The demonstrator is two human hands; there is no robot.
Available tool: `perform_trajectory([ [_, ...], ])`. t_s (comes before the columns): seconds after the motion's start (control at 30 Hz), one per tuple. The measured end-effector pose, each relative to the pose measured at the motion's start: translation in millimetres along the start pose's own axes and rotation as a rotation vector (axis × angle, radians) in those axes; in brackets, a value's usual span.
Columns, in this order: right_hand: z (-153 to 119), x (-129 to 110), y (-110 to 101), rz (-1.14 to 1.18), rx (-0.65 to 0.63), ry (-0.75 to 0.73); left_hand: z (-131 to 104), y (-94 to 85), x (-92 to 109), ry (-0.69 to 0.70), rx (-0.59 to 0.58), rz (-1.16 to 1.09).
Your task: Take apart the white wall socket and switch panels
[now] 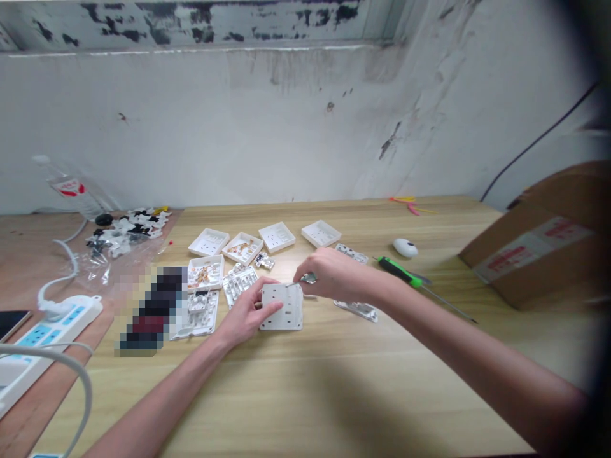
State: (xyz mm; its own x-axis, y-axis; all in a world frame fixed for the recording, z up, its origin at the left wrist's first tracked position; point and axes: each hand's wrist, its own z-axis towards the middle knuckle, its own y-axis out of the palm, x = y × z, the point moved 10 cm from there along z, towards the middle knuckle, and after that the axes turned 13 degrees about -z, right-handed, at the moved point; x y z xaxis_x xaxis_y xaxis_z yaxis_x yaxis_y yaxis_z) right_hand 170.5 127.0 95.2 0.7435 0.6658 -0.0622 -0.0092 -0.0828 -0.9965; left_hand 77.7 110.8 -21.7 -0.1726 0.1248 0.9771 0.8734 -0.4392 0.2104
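My left hand (251,308) grips a white plastic socket panel (282,312) by its left side, thumb across the slotted face. The panel is tilted up towards me above the table. At its top edge my right hand (321,273) is closed, fingers pinched around a small, partly hidden item (309,278) with a thin tip near the panel. Its kind cannot be made out. Left of my left hand lie an open white housing (241,284) and another housing (203,315) with inner parts. Further white plastic parts (357,310) lie under and beyond my right forearm.
White trays (321,234) stand at the back, one holding copper-coloured pieces (204,273). A green-black screwdriver (400,272), a white mouse-like object (405,247) and a cardboard box (544,235) are right. Left are a power strip (52,343), a bottle (74,191) and bagged small parts (124,232).
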Motion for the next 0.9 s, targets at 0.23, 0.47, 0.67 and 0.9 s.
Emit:
perform_trajectory([
  [0.23, 4.1, -0.9, 6.3, -0.028, -0.018, -0.015, 0.5, -3.1, -5.2, -0.013, 0.008, -0.007],
  [0.47, -5.9, -36.5, 18.7, -0.415, -0.001, -0.152, 1.8, -4.0, -4.4, -0.008, 0.011, -0.033],
  [0.67, -0.8, -5.0, 7.0, -0.087, 0.019, -0.016, 2.3, -3.6, -3.0, -0.014, 0.018, -0.022],
  [0.9, 7.8, -10.6, 8.1, -0.117, -0.043, -0.108, 2.2, -2.9, -5.6, -0.032, 0.009, -0.039],
])
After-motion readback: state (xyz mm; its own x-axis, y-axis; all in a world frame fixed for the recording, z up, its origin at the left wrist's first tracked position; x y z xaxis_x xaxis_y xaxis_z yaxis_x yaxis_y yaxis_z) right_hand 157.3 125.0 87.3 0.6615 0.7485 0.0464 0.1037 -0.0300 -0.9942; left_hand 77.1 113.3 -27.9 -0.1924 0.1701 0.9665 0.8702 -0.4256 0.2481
